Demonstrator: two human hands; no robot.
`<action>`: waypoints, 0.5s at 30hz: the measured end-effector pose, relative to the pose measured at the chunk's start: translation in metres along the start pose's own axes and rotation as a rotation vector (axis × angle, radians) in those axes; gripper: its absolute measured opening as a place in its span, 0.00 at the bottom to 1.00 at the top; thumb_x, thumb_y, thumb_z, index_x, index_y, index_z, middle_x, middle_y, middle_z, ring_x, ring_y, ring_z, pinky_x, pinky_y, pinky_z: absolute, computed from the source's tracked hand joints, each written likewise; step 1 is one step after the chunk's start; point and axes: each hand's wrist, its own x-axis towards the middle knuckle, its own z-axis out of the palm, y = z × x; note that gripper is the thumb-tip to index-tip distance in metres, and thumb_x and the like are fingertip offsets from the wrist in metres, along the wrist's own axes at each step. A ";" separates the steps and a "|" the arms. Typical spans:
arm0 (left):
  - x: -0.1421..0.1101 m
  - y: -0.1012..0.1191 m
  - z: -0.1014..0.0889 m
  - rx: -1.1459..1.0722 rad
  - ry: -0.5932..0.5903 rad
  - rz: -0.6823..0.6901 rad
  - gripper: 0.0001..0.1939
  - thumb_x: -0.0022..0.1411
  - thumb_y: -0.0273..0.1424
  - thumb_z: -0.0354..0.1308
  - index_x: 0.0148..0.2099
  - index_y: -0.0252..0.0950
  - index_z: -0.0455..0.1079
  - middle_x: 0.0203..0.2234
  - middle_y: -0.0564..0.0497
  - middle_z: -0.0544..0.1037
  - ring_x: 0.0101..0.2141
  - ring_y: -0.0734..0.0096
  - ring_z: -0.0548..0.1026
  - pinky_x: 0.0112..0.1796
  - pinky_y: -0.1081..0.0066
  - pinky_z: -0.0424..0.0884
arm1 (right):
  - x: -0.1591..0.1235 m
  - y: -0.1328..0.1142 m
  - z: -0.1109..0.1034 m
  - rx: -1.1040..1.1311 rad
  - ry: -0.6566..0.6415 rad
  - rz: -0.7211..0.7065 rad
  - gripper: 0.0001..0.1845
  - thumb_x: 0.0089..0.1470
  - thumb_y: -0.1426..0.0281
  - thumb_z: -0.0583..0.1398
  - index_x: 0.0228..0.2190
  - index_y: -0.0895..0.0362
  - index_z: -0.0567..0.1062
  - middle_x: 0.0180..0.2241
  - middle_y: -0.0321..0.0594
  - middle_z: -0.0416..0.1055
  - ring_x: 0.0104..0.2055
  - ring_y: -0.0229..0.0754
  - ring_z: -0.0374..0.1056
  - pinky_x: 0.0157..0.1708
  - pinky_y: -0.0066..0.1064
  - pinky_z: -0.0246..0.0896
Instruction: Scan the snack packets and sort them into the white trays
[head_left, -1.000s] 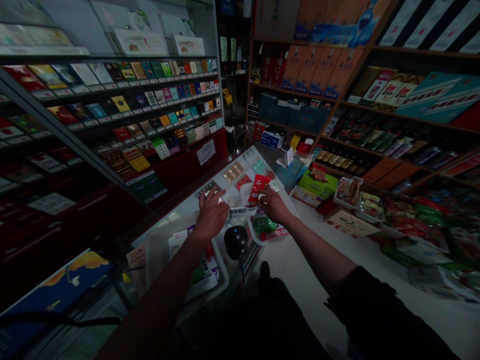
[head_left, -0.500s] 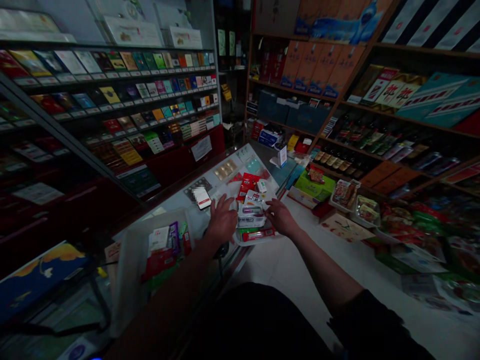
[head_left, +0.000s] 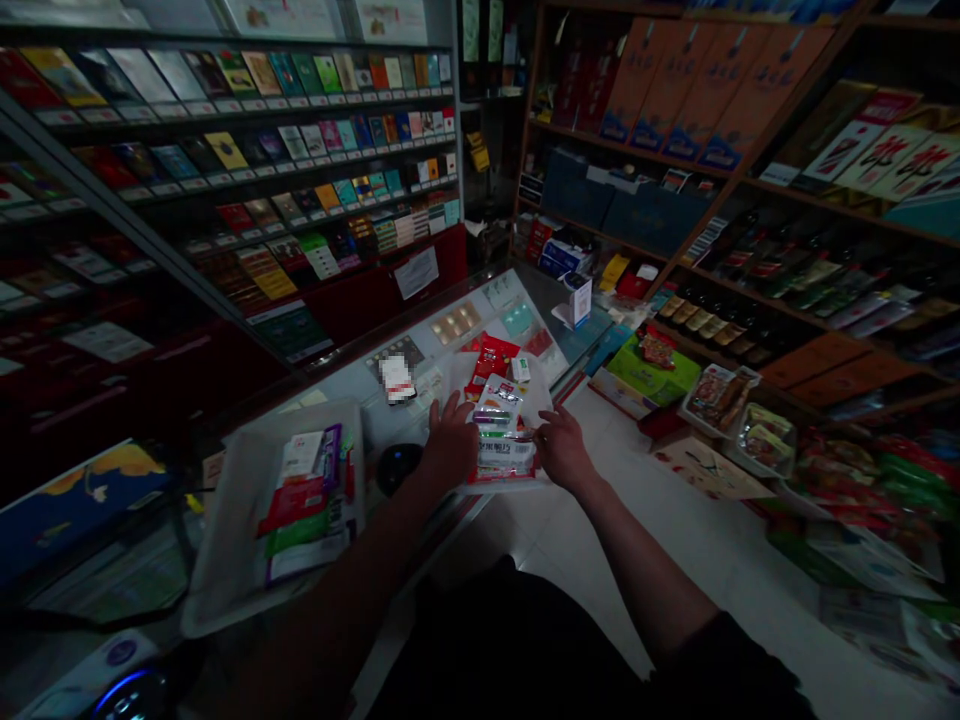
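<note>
Left hand point(head_left: 454, 437) open, fingertips at the tray point(head_left: 457, 378); right hand point(head_left: 562, 450) open, fingers just touching the packets point(head_left: 501, 440) — a loose heap on the tray; one careless nudge could slide them off the bench point(head_left: 330, 420).

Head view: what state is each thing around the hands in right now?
White tray: piled with packets.
Left hand: open, at the tray's left side.
Right hand: open, next to the packets.
White plastic bin: holding packets.
Phone: lying on the glass counter.
</note>
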 end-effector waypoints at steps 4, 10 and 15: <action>0.004 0.004 0.001 -0.003 -0.015 -0.044 0.11 0.67 0.30 0.53 0.39 0.36 0.78 0.63 0.43 0.69 0.70 0.44 0.54 0.67 0.36 0.44 | 0.004 0.011 0.009 -0.006 -0.010 0.008 0.13 0.62 0.72 0.58 0.37 0.60 0.83 0.59 0.54 0.72 0.70 0.58 0.53 0.68 0.55 0.49; 0.000 0.008 -0.004 -0.018 0.000 -0.090 0.10 0.68 0.30 0.53 0.42 0.37 0.77 0.65 0.43 0.66 0.71 0.46 0.52 0.67 0.36 0.45 | 0.008 0.023 0.016 0.001 0.027 -0.046 0.12 0.59 0.73 0.58 0.37 0.58 0.83 0.57 0.54 0.73 0.65 0.55 0.61 0.67 0.55 0.52; -0.017 0.013 -0.023 -0.062 0.042 -0.047 0.07 0.66 0.30 0.56 0.41 0.38 0.77 0.65 0.44 0.67 0.70 0.46 0.54 0.67 0.37 0.47 | 0.004 0.013 0.007 0.038 0.124 -0.080 0.10 0.58 0.72 0.60 0.34 0.58 0.83 0.53 0.54 0.76 0.61 0.55 0.66 0.66 0.56 0.54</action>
